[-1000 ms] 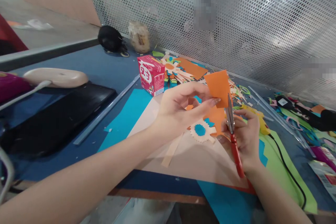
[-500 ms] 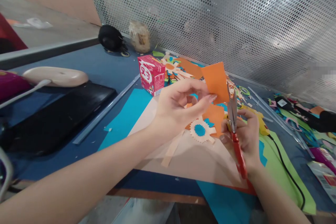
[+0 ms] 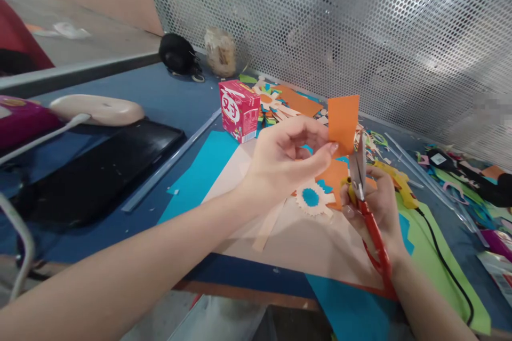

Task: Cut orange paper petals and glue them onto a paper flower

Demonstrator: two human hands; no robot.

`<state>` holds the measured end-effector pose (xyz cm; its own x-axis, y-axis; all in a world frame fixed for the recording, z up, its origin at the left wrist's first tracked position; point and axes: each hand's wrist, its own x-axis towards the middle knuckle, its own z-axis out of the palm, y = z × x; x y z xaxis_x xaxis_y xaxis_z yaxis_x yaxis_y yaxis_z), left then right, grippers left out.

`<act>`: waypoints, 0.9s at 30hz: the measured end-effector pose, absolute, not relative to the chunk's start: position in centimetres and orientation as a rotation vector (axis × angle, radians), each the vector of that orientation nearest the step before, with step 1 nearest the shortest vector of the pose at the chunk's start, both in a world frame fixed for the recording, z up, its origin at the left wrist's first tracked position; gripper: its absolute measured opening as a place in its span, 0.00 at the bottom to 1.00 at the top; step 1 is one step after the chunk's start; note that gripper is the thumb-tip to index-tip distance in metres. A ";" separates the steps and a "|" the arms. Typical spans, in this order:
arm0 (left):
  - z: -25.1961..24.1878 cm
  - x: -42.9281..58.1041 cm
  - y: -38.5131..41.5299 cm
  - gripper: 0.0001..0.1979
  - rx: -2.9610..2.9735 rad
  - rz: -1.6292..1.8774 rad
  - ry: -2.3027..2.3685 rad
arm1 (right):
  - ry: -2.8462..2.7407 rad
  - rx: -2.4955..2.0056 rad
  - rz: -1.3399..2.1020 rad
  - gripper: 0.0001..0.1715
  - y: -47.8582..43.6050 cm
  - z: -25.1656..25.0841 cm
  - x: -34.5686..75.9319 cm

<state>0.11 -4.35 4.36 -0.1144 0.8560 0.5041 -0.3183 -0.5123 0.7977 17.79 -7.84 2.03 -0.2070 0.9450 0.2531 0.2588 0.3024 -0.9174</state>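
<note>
Between thumb and fingers, my left hand [image 3: 290, 157] pinches a small orange paper piece [image 3: 343, 123] by its lower left corner. A pair of red-handled scissors [image 3: 374, 234] is in my right hand [image 3: 380, 208], blades pointing up and slightly parted. The blade tips are close to the paper's lower right edge; whether they touch it I cannot tell. Below the hands lies a cream paper flower [image 3: 311, 200] with a blue centre, next to another orange paper piece [image 3: 335, 175]. Under these is a large pale pink sheet [image 3: 304, 248], with a narrow pale strip [image 3: 266, 229] on it.
A pink drink carton [image 3: 240, 111] stands behind my left hand. Paper scraps lie along the perforated metal screen [image 3: 304, 26]. Right of my hand is a yellow glue gun [image 3: 400, 184] with a black cord. A black tray-like object [image 3: 108, 170] and a jar [image 3: 221, 53] are leftward.
The orange paper has turned more upright in my left hand. The scissors have tilted, showing more of the red handle loops. The whole view has shifted slightly.
</note>
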 end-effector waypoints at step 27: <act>4.5 0.1 -4.5 0.07 1.272 1.696 0.652 | -1.643 -1.144 0.975 0.32 -7.9 2.1 17.5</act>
